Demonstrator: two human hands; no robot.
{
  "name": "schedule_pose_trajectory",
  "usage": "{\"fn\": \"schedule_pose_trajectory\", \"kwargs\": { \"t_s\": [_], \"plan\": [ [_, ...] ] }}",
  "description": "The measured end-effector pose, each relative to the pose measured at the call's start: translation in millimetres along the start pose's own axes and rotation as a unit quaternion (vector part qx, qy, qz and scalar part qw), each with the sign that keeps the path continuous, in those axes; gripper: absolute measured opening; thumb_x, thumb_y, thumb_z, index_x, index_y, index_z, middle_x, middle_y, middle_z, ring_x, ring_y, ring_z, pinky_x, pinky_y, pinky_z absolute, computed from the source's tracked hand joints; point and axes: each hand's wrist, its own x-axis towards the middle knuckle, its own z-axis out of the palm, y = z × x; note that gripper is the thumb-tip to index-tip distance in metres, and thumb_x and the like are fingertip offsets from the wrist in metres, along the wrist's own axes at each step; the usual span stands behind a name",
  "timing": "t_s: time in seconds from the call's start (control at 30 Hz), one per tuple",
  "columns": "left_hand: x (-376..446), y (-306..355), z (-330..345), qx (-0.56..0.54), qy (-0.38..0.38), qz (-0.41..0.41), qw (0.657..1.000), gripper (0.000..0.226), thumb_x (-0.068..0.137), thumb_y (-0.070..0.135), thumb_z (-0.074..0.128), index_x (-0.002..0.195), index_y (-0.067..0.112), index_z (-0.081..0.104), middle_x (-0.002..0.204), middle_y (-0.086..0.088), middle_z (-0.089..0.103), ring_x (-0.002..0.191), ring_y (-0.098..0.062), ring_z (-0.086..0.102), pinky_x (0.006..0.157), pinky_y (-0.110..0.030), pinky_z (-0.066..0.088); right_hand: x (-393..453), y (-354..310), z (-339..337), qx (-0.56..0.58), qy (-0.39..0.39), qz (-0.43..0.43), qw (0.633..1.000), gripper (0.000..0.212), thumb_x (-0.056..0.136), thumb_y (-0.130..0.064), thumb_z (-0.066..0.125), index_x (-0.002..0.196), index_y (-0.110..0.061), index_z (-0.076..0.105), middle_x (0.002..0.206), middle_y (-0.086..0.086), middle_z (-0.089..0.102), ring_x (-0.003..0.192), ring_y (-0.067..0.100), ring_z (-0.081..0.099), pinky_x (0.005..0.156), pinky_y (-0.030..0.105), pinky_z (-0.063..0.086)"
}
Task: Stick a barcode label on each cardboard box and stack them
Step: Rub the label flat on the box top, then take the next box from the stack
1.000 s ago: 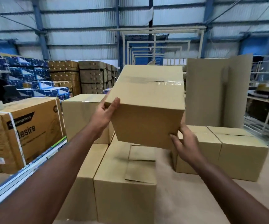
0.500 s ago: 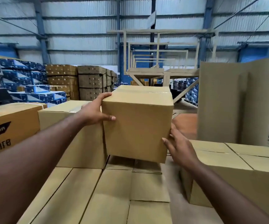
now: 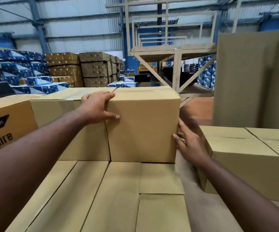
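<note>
A plain cardboard box (image 3: pixel 143 128) stands on a lower layer of cardboard boxes (image 3: pixel 118 198), flush against a second upper box (image 3: pixel 71 124) on its left. My left hand (image 3: pixel 96 109) grips its top left corner, fingers over the top edge and thumb on the front face. My right hand (image 3: pixel 190 144) presses flat against its lower right side, fingers straight and blurred. No barcode label shows on any face I can see.
More plain boxes (image 3: pixel 252 158) sit low on the right, with a tall upright cardboard sheet (image 3: pixel 252 81) behind them. A printed carton (image 3: pixel 6 124) stands at the left. Stacked pallets of goods and a metal frame (image 3: pixel 175 67) fill the background.
The box has come down from mid-air and now rests on the lower layer beside the left box. Both hands came down with it, and the view has moved closer.
</note>
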Motion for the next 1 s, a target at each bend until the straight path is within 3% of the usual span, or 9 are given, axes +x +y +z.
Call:
{"fn": "schedule_pose_trajectory", "kwargs": {
  "t_s": [0.23,0.27,0.33,0.4,0.57,0.63,0.73,0.87,1.0],
  "plan": [
    [-4,5,-4,0.083,-0.028,0.010,0.996,0.100,0.080,0.055,0.078,0.159,0.026,0.025,0.165,0.001,0.029,0.152,-0.020,0.024,0.125,-0.049,0.014,-4,-5,17,-0.004,-0.045,0.048,0.998,0.092,0.099,-0.019,0.066,0.159,-0.053,0.006,0.151,-0.003,0.054,0.128,0.021,0.061,0.108,0.046,0.052],
    [-7,7,-5,0.086,-0.034,0.010,0.996,0.101,0.081,0.054,0.077,0.160,0.024,0.023,0.167,0.000,0.026,0.153,-0.020,0.022,0.126,-0.048,0.012,-5,-9,15,-0.011,-0.055,0.053,0.997,0.097,0.097,-0.020,0.068,0.161,-0.048,0.001,0.158,-0.002,0.047,0.138,0.023,0.054,0.113,0.046,0.047],
    [-18,12,-9,0.074,-0.047,0.010,0.996,0.102,0.085,0.052,0.074,0.162,0.020,0.016,0.169,-0.003,0.017,0.156,-0.019,0.014,0.128,-0.046,0.005,-10,-21,10,-0.032,-0.075,0.053,0.995,0.111,0.094,-0.024,0.073,0.164,-0.035,-0.014,0.174,-0.002,0.015,0.157,0.019,0.023,0.127,0.039,0.027],
    [-35,22,-15,0.030,-0.044,0.020,0.998,0.097,0.090,0.050,0.070,0.162,0.017,0.015,0.169,-0.004,0.016,0.156,-0.019,0.013,0.128,-0.044,0.005,-24,-37,-1,-0.038,-0.068,0.033,0.996,0.115,0.094,-0.029,0.074,0.163,-0.029,-0.018,0.174,-0.007,-0.006,0.160,0.012,0.004,0.130,0.034,0.014],
    [-118,84,-25,-0.177,0.034,0.079,0.980,0.063,0.093,0.032,0.072,0.149,0.017,0.048,0.150,-0.002,0.052,0.137,-0.016,0.048,0.113,-0.025,0.033,-100,-88,-54,0.048,-0.016,-0.020,0.998,0.096,0.097,-0.027,0.072,0.165,-0.042,0.006,0.168,-0.015,0.029,0.150,0.003,0.034,0.120,0.047,0.040],
    [-154,114,-23,-0.220,0.038,0.103,0.969,0.052,0.094,0.032,0.071,0.142,0.019,0.058,0.141,0.002,0.060,0.130,-0.010,0.053,0.113,-0.031,0.041,-137,-103,-80,0.061,-0.009,-0.026,0.998,0.089,0.097,-0.025,0.072,0.164,-0.040,0.015,0.164,-0.019,0.036,0.145,-0.001,0.040,0.116,0.047,0.044],
    [-196,162,-19,-0.272,0.012,0.139,0.952,0.046,0.095,0.035,0.069,0.138,0.023,0.061,0.136,0.008,0.063,0.126,-0.004,0.055,0.108,-0.031,0.047,-189,-115,-120,0.042,-0.014,-0.029,0.999,0.083,0.098,-0.030,0.070,0.163,-0.042,0.020,0.160,-0.025,0.039,0.142,0.001,0.045,0.111,0.042,0.049],
    [-215,225,-18,-0.316,-0.012,0.167,0.934,0.041,0.094,0.039,0.068,0.134,0.031,0.062,0.128,0.016,0.065,0.119,0.004,0.057,0.101,-0.025,0.049,-228,-99,-173,0.012,-0.008,-0.013,1.000,0.084,0.097,-0.019,0.072,0.162,-0.038,0.022,0.159,-0.020,0.042,0.138,0.004,0.051,0.105,0.037,0.053],
    [-207,283,-5,-0.350,-0.026,0.165,0.922,0.037,0.095,0.035,0.068,0.131,0.031,0.064,0.124,0.015,0.068,0.116,0.001,0.061,0.098,-0.026,0.051,-238,-62,-221,0.040,0.027,0.046,0.998,0.076,0.098,-0.017,0.071,0.160,-0.033,0.031,0.153,-0.017,0.050,0.129,0.000,0.055,0.101,0.037,0.056]
  ]
}}
